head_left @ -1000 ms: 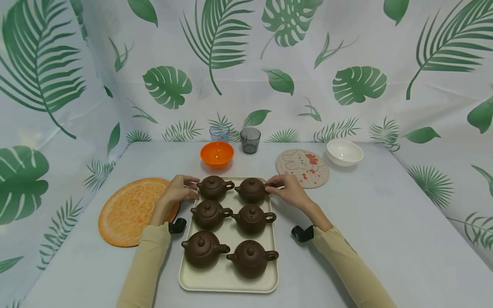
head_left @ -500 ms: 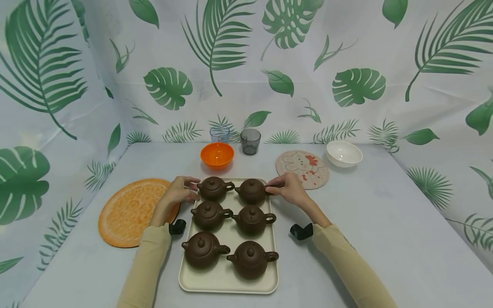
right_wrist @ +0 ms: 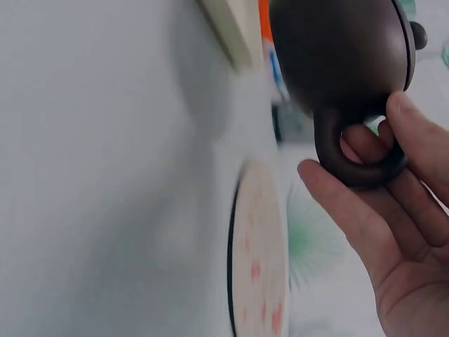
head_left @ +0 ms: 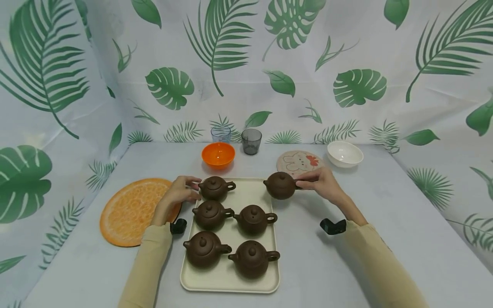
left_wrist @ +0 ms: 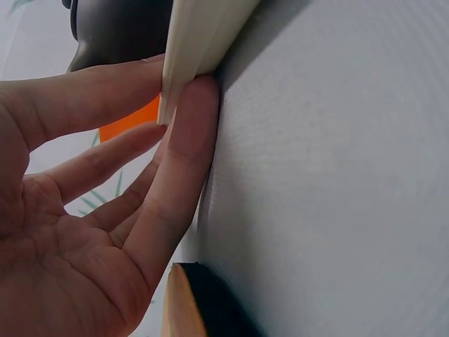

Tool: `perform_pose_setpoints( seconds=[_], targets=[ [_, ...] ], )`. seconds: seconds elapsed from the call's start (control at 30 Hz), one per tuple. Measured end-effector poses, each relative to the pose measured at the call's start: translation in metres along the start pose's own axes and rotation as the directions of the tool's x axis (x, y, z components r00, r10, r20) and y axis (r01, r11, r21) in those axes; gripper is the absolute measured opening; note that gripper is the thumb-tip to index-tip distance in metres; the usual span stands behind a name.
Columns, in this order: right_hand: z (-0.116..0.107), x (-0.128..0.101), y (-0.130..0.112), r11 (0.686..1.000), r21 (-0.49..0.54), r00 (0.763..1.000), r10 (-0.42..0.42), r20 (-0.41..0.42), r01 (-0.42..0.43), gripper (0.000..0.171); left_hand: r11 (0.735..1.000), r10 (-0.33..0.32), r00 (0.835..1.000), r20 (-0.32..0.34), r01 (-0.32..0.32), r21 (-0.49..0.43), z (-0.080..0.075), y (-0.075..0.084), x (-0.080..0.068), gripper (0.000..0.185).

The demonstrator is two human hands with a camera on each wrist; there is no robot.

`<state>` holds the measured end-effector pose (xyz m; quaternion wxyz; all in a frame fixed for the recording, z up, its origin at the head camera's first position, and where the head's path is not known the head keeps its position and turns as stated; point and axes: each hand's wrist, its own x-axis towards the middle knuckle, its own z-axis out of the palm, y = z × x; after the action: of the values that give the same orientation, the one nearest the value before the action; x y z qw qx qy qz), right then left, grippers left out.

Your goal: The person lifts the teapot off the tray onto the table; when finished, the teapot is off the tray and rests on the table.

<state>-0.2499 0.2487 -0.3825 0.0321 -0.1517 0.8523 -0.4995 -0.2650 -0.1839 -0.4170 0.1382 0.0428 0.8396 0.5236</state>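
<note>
My right hand (head_left: 325, 186) holds a dark brown teapot (head_left: 280, 186) by its loop handle (right_wrist: 358, 172), up off the table beside the tray's far right corner, its spout pointing left. With my left hand (head_left: 177, 192) I pinch the far left edge of the cream tray (head_left: 219, 282); in the left wrist view, fingers lie above and below the rim (left_wrist: 200, 42). Several more brown teapots stand on the tray in two columns, among them a far left one (head_left: 214, 188) right by my left hand and a middle right one (head_left: 253, 220). Their handles point right.
Left of the tray lies a round orange-slice mat (head_left: 131, 214). Behind stand an orange bowl (head_left: 218, 156), a grey glass (head_left: 251, 141) and a blue-tinted glass (head_left: 221, 134). A round rabbit mat (head_left: 286, 160) lies partly behind the held teapot, near a white bowl (head_left: 344, 154).
My right hand has lifted the far right teapot off the tray and moved it to the right, past the tray's edge. My left hand stays at the tray's edge.
</note>
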Motion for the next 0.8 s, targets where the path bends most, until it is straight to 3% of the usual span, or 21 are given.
perform_pose_setpoints(
  seconds=[0.37,0.8],
  targets=[
    [-0.07,-0.039,0.04,0.999,-0.037,0.999,0.028,-0.042,-0.03,0.034,1.0,0.007,1.0,-0.019,-0.007,0.024,-0.001,0.0,0.0,0.059],
    [-0.099,-0.057,0.068,0.985,-0.137,0.993,0.095,-0.071,-0.104,0.035,1.0,0.001,1.0,-0.011,-0.001,0.005,-0.001,-0.003,0.003,0.059]
  ],
)
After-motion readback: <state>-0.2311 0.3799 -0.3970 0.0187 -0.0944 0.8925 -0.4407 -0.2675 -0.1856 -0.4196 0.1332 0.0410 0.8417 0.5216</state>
